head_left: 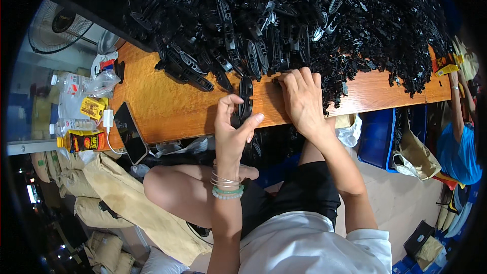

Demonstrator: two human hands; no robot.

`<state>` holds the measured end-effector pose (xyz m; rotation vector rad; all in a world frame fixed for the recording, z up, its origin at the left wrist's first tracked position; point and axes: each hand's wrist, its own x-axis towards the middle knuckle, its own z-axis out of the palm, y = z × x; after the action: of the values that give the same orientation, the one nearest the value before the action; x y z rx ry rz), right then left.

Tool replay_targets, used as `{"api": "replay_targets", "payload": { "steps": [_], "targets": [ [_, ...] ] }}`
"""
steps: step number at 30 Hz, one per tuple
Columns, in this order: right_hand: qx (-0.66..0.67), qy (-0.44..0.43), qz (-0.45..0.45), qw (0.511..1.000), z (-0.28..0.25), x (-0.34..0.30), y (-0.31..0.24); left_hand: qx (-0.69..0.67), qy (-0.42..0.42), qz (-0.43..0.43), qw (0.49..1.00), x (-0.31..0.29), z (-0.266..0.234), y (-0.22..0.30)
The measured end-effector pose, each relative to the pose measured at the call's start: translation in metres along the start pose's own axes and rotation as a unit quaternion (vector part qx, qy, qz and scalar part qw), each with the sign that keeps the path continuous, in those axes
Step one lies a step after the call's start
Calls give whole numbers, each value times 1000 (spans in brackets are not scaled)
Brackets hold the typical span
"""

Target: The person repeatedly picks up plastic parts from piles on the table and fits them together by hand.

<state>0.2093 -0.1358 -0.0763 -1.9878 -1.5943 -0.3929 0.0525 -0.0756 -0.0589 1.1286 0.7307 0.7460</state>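
My left hand (231, 134) grips a long black plastic part (245, 96) between thumb and fingers, just above the table's near edge. My right hand (303, 102) rests at the border of the piles with its fingers curled down; whatever is under the fingertips is hidden. Beyond both hands lies a large heap of similar long black plastic parts (253, 53). To the right of my right hand spreads a heap of small black plastic pieces (370, 45), some scattered toward the edge.
On the wooden table (144, 78), the left side holds a phone (131, 134) on a white cable, bottles (86, 141) and a yellow packet (93, 107). A fan (60, 26) stands behind them. Blue crates (376, 139) are at right, near another person in a blue shirt (459, 152).
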Motion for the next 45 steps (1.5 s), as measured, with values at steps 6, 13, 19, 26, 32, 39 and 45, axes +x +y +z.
{"api": "replay_targets", "payload": {
  "steps": [6,13,19,26,32,39,45],
  "targets": [
    [102,16,-11,995,-2,0,1,12,30,20,999,-3,-2,-8],
    [307,70,38,948,-22,-4,-8,46,32,26,998,-5,-5,-8],
    [413,37,70,907,-24,-11,-23,95,-9,46,994,-5,-10,-9],
    [371,40,42,927,-35,-12,-25,96,-20,21,995,-14,-5,3],
    [427,83,202,878,-41,-22,-43,192,-61,210,957,-29,10,3],
    [494,16,159,855,-57,-25,-43,-18,-124,-26,992,-27,2,18],
    [480,2,143,866,-60,-29,-47,31,-111,-44,992,-32,-1,10]
  ]
}}
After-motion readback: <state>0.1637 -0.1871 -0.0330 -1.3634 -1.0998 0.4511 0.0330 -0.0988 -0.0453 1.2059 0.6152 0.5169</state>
